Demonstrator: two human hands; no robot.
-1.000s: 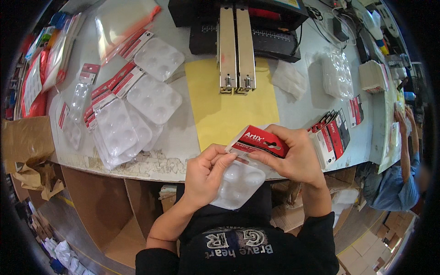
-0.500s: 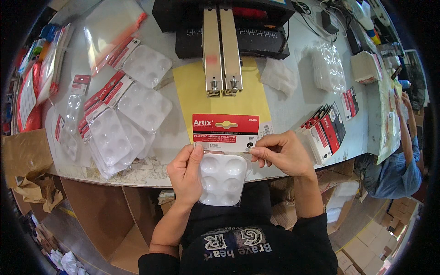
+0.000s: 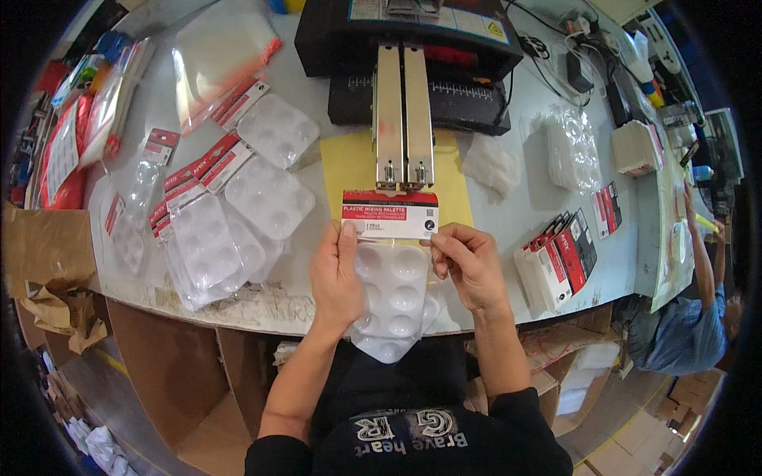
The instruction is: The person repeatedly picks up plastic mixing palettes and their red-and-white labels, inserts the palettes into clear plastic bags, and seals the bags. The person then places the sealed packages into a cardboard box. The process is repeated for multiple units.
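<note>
My left hand (image 3: 337,274) is closed on the left edge of a red, black and white header card (image 3: 389,222), thumb on top. At the card's lower right corner, the fingers of my right hand (image 3: 472,266) pinch its edge. A white plastic mixing palette (image 3: 393,293) with round wells hangs below the card. Part of another white palette (image 3: 386,351) shows beneath it, set askew. The card's top edge lies right at the tips of two metal arms (image 3: 403,111) on a black machine (image 3: 413,95), over a yellow sheet (image 3: 456,170).
Carded palettes (image 3: 210,246) overlap at the left, near clear bags (image 3: 222,59). Folded header cards (image 3: 559,258) stand at the right, below a wrapped stack of white palettes (image 3: 573,151). Cardboard boxes (image 3: 163,373) sit under the table's front edge. Another person (image 3: 686,329) works at far right.
Both hands have moved the card forward, up to the metal arms' tips. A second palette has come into sight below the first. The whole view has shifted slightly.
</note>
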